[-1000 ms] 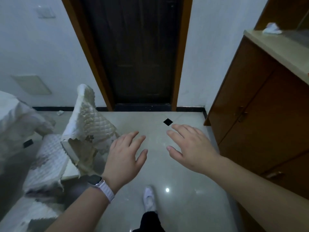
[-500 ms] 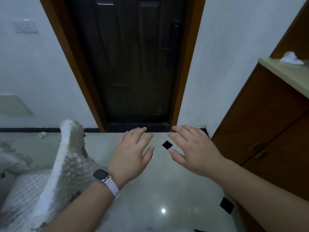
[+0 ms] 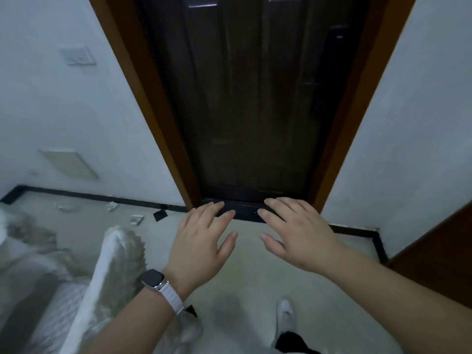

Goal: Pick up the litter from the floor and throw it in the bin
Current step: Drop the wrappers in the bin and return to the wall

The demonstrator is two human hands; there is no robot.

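Since the earlier frame our view has swung left, revealing crumpled white scraps [image 3: 136, 220], probably paper litter, on the pale tiled floor [image 3: 250, 277] along the black skirting [image 3: 76, 194], well apart from our left hand [image 3: 201, 241] and right hand [image 3: 298, 236], both spread and empty: nothing yet picked up.

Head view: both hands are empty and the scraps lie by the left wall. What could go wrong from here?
1. The litter scraps are small and pale on a pale floor, so one may be missed.
2. The quilted cover juts up between the left hand and the scraps. It may snag a foot or hamper the reach.
3. No bin shows here, so the carry may need a search.
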